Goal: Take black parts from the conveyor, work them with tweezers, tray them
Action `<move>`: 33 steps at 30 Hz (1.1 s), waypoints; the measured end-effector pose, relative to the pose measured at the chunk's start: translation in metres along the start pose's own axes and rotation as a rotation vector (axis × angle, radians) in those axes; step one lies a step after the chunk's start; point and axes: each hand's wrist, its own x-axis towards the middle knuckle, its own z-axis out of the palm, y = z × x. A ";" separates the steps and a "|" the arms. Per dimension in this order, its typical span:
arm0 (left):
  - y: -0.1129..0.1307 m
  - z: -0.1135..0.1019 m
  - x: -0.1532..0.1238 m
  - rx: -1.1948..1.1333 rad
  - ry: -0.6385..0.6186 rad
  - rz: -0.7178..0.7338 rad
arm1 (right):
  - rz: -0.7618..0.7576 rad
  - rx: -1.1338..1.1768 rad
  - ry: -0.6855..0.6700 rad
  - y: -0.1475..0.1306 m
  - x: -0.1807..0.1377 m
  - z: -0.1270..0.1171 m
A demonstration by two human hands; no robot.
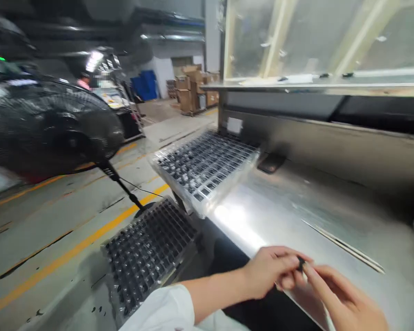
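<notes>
Over the front edge of the metal bench, my left hand (269,272) pinches a small black part (301,263) between thumb and fingers. My right hand (348,299) meets it from the right, its fingertips closed close to the part. A thin white stick (327,317) shows in my right hand, with its upper end near the black part; most of it is hidden by the fingers. The black part is too small and blurred to tell its kind. Beyond my hands, a pair of thin pale sticks (345,247) lies on the bench.
A clear plastic tray (207,161) with many cells, some filled with small dark parts, sits at the bench's left end. Beside it lies a dark phone (271,162). Another tray (152,248) stands lower left, near a black fan (55,124). A shelf (317,87) spans above the bench (262,211).
</notes>
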 end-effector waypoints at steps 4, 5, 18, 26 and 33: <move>0.007 -0.005 -0.002 -0.170 0.133 0.025 | -0.108 -0.259 0.176 -0.010 0.015 -0.013; 0.009 -0.008 0.000 -0.203 0.138 0.032 | -0.109 -0.341 0.226 -0.003 0.022 -0.017; 0.012 -0.017 0.009 -0.311 0.146 0.099 | -0.228 -0.716 0.121 0.079 0.082 -0.025; 0.005 -0.006 0.008 -0.228 0.211 0.152 | -0.410 -0.295 0.090 0.044 0.055 -0.010; 0.000 -0.003 0.007 -0.173 0.254 0.186 | -0.531 -0.323 -0.013 0.030 0.049 0.002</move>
